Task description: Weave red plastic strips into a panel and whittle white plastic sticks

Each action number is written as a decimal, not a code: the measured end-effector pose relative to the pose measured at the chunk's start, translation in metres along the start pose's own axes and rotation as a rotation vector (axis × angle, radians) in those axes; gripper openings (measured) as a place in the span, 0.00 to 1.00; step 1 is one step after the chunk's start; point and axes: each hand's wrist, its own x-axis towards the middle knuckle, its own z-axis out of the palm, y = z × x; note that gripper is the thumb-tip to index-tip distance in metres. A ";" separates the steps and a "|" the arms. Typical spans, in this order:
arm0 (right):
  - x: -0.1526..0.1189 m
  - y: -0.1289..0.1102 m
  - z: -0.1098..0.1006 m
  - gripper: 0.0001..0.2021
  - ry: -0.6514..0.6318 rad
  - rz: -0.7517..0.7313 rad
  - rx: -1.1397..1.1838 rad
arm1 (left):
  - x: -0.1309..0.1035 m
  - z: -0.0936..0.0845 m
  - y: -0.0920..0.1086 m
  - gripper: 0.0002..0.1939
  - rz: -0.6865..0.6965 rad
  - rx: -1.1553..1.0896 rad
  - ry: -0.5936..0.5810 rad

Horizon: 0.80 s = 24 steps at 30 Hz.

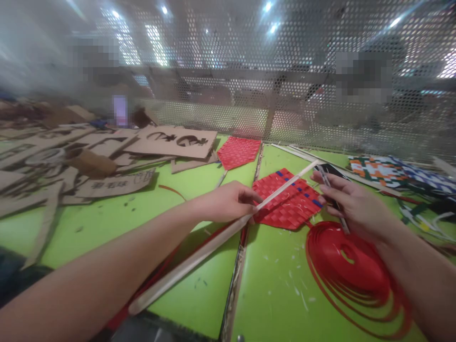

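Observation:
A long pale strip (pixel 203 256), which looks like wood or bamboo, slants from the lower left up to the right. My left hand (pixel 233 202) is closed round the strip near its middle. My right hand (pixel 351 199) is closed on a slim grey knife-like tool (pixel 325 176), its upper end close to the strip's far tip. I cannot tell whether they touch. Beneath the strip lies a red woven piece (pixel 285 216) with a few blue squares. Below my right hand a coil of red band (pixel 363 270) rests on the table, partly covered by the forearm.
On the left, cut cardboard sheets (pixel 204 147) and scraps are piled up. Another red woven piece (pixel 238 152) lies by the perforated metal screen (pixel 221 85). Orange-white-green weaving (pixel 377 171) is at right. A seam (pixel 235 280) splits the green table (pixel 278 294). People sit beyond the screen, blurred.

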 end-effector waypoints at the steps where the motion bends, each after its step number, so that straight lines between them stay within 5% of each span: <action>1: 0.000 0.001 0.001 0.37 -0.002 -0.006 -0.043 | 0.000 -0.001 0.000 0.14 -0.011 0.027 0.008; 13: 0.005 0.018 -0.013 0.26 0.204 -0.279 -0.799 | -0.003 0.005 0.002 0.23 -0.040 0.291 0.082; 24: 0.011 0.035 -0.021 0.23 0.132 -0.427 -0.976 | -0.010 0.004 0.012 0.25 -0.012 0.477 0.058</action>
